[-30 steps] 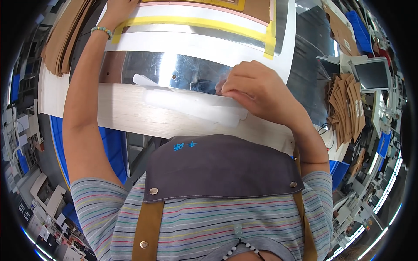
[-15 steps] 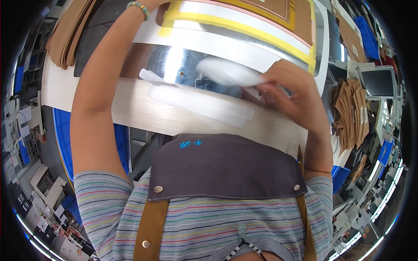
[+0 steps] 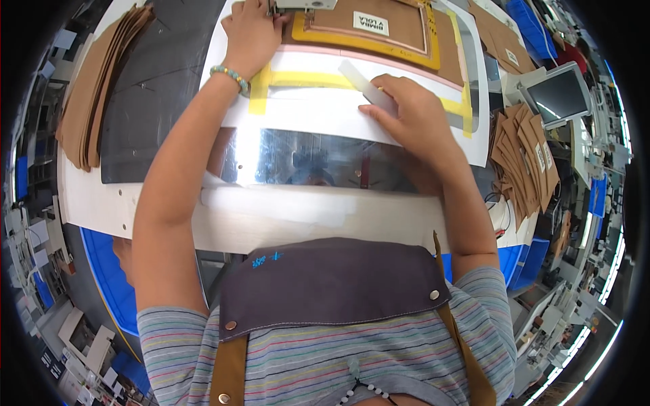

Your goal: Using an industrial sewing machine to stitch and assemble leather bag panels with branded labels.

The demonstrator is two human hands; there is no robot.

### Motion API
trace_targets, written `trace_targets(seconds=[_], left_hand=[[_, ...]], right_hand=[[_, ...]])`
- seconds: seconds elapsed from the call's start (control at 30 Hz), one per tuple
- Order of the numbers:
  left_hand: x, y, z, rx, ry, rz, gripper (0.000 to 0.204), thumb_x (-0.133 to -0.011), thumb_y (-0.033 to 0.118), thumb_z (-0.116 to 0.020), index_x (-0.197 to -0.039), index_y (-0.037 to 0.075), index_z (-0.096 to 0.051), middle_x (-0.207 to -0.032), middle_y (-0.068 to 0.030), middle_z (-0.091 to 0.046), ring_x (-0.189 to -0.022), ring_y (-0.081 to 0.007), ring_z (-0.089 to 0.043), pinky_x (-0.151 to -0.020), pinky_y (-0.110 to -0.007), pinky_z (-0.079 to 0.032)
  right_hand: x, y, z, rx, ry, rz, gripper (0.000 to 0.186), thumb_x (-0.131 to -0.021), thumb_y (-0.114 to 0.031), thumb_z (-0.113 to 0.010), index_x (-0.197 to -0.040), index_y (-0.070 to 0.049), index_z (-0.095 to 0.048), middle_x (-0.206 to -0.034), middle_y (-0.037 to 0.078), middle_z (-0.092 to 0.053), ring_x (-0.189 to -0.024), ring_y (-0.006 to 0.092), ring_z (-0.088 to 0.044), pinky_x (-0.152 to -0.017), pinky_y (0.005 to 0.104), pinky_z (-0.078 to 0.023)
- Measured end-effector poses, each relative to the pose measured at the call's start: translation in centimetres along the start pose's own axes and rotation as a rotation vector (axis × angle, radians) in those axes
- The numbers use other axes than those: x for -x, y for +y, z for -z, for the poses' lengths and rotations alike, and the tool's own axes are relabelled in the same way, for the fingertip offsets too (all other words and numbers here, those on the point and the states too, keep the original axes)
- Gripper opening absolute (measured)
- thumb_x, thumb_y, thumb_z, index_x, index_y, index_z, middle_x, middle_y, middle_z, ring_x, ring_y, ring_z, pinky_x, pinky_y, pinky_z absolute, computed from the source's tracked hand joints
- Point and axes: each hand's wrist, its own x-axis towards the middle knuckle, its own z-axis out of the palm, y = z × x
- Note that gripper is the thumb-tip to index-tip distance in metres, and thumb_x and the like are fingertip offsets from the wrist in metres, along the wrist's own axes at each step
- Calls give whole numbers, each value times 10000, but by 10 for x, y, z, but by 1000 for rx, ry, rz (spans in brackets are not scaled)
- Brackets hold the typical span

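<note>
left hand [image 3: 252,34]: flat at the far edge of the white board [image 3: 311,111], fingers pressed on the yellow-taped frame [image 3: 352,42], holding nothing; beaded bracelet [image 3: 230,76] on the wrist.
right hand [image 3: 413,118]: fingers pinched on a pale translucent strip [image 3: 362,84], which angles up-left from the fingertips over the board's yellow tape.
brown sheet [image 3: 379,24]: lies inside the frame, at the worktop's far edge.
mirror panel [image 3: 305,159]: at the board's near edge, reflective.
left edge of worktop: stack of brown pieces [image 3: 91,81] beside a dark mat [image 3: 159,88].
right edge: loose brown pieces [image 3: 525,155], small screen [image 3: 558,95].
</note>
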Motion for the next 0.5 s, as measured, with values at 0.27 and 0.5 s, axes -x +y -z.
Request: trace_targets(seconds=[0.27, 0.5], left_hand=[[-4, 17, 14, -109, 5, -11, 537, -883, 363, -809, -1279, 35, -654, -1351, -149, -565, -1270, -354, -507, -1005, -556, -372], [-7, 13, 5, 50, 44, -94, 251, -917, 187, -756, -1116, 36, -728, -1205, -80, -599, -1184, -325, -522, -942, -506, -398]], right_hand=[[-7, 14, 1, -395, 106, -132, 161, -998, -71, -659, -1102, 37, -719, -921, 150, -701, -838, 295, -666, -802, 353, -528], [-8, 10, -6, -736, 60, -302, 149, -1024, -100, -688, -1126, 5, -717, -919, 36, -712, -812, 78, -623, -754, 249, -508]])
